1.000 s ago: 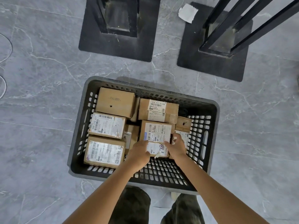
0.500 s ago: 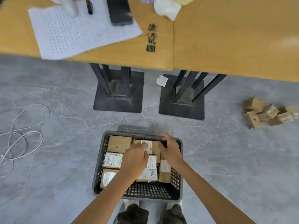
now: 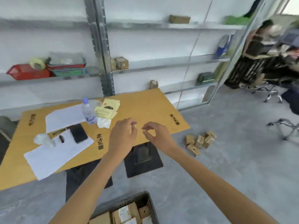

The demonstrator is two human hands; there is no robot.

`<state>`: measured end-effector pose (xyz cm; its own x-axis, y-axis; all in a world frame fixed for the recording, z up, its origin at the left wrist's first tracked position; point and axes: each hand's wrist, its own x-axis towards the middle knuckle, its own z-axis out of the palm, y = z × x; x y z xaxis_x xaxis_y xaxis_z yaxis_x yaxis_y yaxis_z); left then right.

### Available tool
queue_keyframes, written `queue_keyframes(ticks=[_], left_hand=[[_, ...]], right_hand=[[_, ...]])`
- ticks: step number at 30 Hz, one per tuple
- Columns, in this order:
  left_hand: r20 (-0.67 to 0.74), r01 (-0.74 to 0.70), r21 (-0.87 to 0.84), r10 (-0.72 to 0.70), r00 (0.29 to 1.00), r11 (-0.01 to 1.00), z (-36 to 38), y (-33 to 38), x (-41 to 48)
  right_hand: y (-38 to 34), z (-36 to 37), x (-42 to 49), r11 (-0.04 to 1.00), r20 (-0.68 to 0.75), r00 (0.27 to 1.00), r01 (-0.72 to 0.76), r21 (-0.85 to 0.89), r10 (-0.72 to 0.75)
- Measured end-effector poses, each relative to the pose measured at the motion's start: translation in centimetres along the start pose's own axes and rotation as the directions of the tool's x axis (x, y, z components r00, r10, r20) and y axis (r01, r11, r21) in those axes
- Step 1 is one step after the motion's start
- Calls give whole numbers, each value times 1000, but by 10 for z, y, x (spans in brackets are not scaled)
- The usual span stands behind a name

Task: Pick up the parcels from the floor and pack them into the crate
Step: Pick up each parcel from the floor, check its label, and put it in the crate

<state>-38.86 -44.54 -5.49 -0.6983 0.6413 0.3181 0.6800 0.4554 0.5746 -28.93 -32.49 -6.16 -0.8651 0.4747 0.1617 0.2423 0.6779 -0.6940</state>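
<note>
Parcels (image 3: 199, 141) are lying in a small heap on the floor (image 3: 234, 167), at about 3 o'clock from the hands and well apart from the crate (image 3: 123, 202), which is showing at 6 o'clock with packed boxes (image 3: 124, 213) inside. The left hand (image 3: 123, 136) and right hand (image 3: 155, 135) are hovering close together before the tabletop (image 3: 145, 107). Their fingers (image 3: 131, 123) are curling loosely and holding nothing. For the next pick, I think the person should be turning toward the heap, bending low and taking one box by two opposite sides, since these light cartons may be slipping. How much room is remaining in the crate I cannot tell.
</note>
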Motion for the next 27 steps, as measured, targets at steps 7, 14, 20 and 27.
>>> queue_keyframes(ticks=[7, 14, 20, 27], left_hand=[[17, -231, -96, 234, 972, 968, 19, 139, 24], [83, -307, -175, 325, 942, 935, 99, 241, 52], [119, -326, -166, 347, 930, 931, 191, 328, 81], [131, -259, -162, 281, 951, 952, 268, 376, 104]], right_hand=[[25, -150, -48, 995, -246, 965, -97, 3, 94], [120, -287, -84, 984, -348, 926, -174, -49, 146], [231, -382, -106, 974, -367, 915, -211, -80, 168], [335, -441, -107, 955, -367, 886, -296, 24, 284]])
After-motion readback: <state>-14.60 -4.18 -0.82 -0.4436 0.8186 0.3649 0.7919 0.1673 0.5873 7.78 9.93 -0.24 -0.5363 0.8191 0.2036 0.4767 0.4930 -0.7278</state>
